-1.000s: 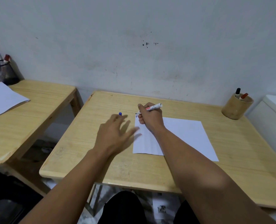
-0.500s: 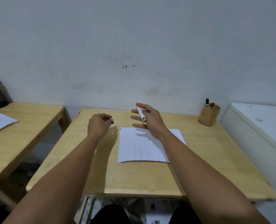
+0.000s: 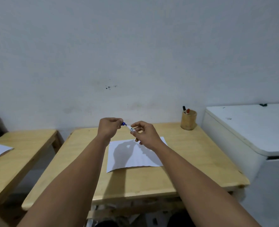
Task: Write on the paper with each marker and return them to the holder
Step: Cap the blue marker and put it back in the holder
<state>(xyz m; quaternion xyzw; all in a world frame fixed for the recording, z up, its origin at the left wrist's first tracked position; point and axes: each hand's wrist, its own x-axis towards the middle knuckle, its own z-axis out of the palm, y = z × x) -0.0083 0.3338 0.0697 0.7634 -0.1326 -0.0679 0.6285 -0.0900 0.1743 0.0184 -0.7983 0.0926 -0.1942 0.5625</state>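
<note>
Blue plastic shows at the tip of the left hand (image 3: pixel 110 128): a cap (image 3: pixel 123 123), pinched between thumb and fingers just left of frame centre. The right hand (image 3: pixel 145 134) is closed around the white marker (image 3: pixel 132 129), its nib end pointing at the cap. The two parts nearly meet; whether they touch yet I cannot tell.

A second ago the right hand held the marker low over the top left corner of the paper (image 3: pixel 135 154) while the left reached flat toward the cap lying on the counter (image 3: pixel 192 161). Half a second ago the left had closed on the cap and the right had lifted off the sheet. Now both hands are raised together above the paper's far edge. That reads as the writing with this marker being over and recapping under way.

A small dark mark sits at the paper's left edge near the left wrist; it is too small to read. The sheet lies flat in the middle of the frame, shadowed by the hands.

Toward the right, well apart from the hands, the wooden holder (image 3: pixel 188 120) stands at the counter's far corner with a black-capped and a red-capped marker in it. I judge the blue one goes back there next, and those two are probably still to be used.
</note>
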